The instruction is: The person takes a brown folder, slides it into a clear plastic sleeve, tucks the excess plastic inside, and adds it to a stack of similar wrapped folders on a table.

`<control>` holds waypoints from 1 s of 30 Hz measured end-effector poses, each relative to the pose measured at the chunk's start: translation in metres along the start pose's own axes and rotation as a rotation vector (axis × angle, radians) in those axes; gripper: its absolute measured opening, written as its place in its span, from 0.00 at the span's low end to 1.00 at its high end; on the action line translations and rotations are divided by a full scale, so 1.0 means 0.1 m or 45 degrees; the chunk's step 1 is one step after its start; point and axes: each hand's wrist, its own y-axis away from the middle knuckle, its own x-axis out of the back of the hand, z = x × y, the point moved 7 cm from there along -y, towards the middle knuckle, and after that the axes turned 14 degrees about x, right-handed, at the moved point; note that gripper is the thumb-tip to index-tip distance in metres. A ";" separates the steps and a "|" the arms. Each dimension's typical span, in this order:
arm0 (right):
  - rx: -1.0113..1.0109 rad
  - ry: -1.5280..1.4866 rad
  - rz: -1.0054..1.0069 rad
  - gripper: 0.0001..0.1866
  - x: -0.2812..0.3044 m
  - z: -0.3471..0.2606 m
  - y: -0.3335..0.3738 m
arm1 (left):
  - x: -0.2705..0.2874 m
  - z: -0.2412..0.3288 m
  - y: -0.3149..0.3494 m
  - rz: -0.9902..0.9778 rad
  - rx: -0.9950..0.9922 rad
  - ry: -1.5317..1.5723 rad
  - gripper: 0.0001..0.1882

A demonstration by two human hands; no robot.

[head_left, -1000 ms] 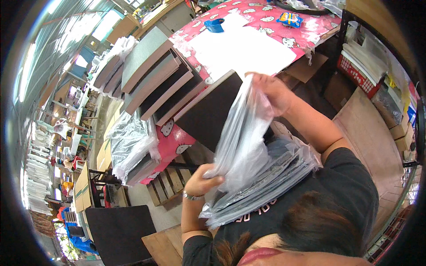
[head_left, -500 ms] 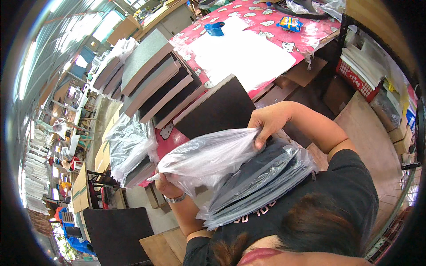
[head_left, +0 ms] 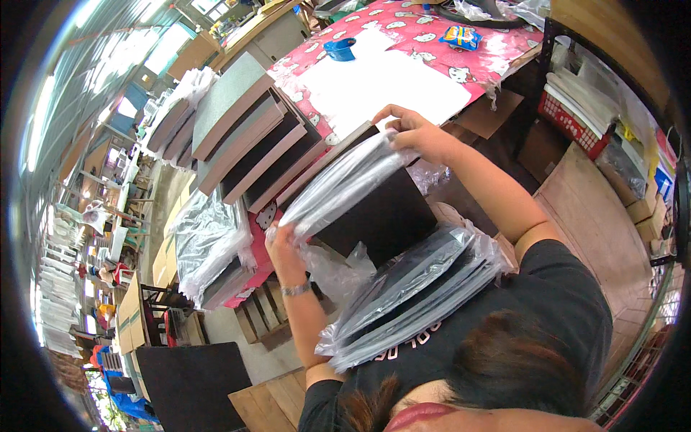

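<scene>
Between my hands stretches a clear plastic bag [head_left: 349,183], bunched into folds. My left hand [head_left: 284,248] grips its left end, and my right hand [head_left: 414,135] pinches the right end, farther from my body. Directly under the folds is a flat black panel [head_left: 381,223]; whether it lies inside the bag I cannot tell. Looser plastic hangs down beside my left wrist. Against my chest rests a stack of dark panels in clear plastic [head_left: 425,291]. Just beyond the bag, bare panels with brownish edges [head_left: 252,133] are piled up.
A pink patterned table cover [head_left: 389,18] carries a white sheet [head_left: 392,86], a blue tape dispenser [head_left: 340,49] and a small blue packet [head_left: 461,38]. Plastic-wrapped panels [head_left: 212,237] sit at the left. A red basket [head_left: 572,119] stands at the right, and a dark board [head_left: 191,381] lower left.
Both hands have moved away from my body, the right one farthest, carrying the plastic with them. The bag has gone from spread out to gathered folds, and the black panel below shows more.
</scene>
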 end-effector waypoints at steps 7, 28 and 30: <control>0.412 1.453 0.058 0.28 -0.08 -0.05 0.34 | -0.44 0.10 0.36 0.371 -0.580 -0.889 0.33; -1.031 -0.564 -0.103 0.20 0.66 2.11 2.27 | 1.09 -2.71 0.93 -0.301 1.219 -0.218 0.10; -1.082 -0.284 -0.189 0.19 0.82 2.41 2.43 | 1.25 -2.89 1.19 -0.180 1.210 -0.301 0.11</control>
